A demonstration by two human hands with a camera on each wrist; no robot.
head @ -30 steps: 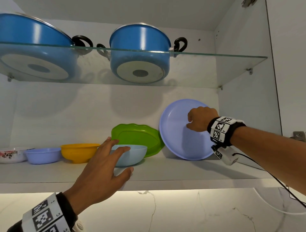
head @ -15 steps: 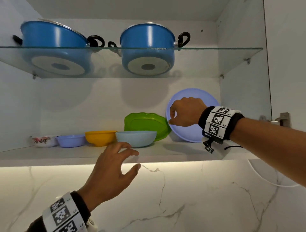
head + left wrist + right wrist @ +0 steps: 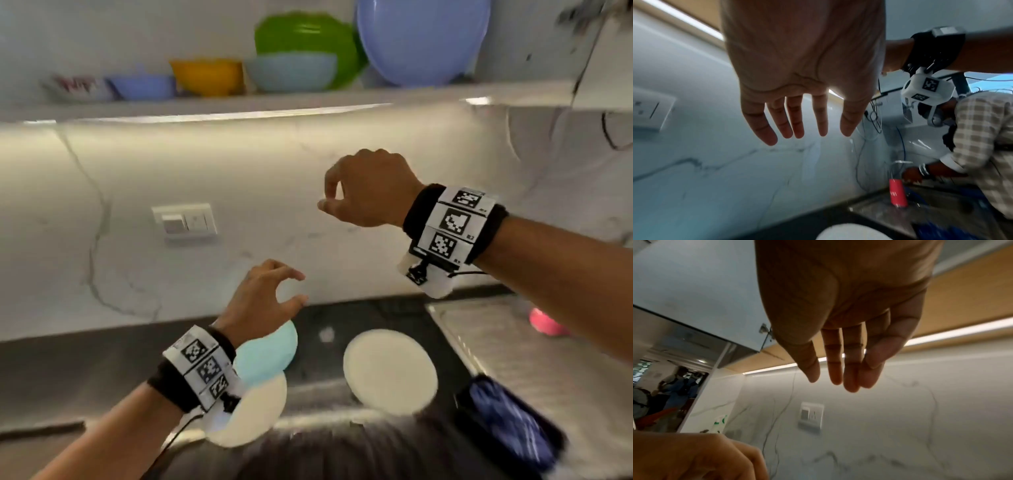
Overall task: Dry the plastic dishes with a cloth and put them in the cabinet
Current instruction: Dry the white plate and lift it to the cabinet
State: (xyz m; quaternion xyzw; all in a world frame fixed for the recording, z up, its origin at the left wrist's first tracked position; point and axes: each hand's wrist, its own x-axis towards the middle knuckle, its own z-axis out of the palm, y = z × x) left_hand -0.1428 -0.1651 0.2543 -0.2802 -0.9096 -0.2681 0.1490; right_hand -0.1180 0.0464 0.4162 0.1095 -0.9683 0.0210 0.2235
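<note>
Head view: both hands are being held empty in the air between cabinet shelf (image 3: 274, 99) and desk (image 3: 85, 363), left hand (image 3: 260, 301) and right hand (image 3: 366, 188) with fingers loosely curled around nothing. Six dishes are being kept on the shelf, two plates propped upright, probably to save room; three pale plates (image 3: 390, 373) are waiting below.

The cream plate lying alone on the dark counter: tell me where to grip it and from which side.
The cream plate appears to lie flat on the counter, clear of the other dishes. Probably best to pinch its near rim from above with the empty right hand, thumb on top and fingers slipped under the edge, since a flat plate offers only its rim.
</note>
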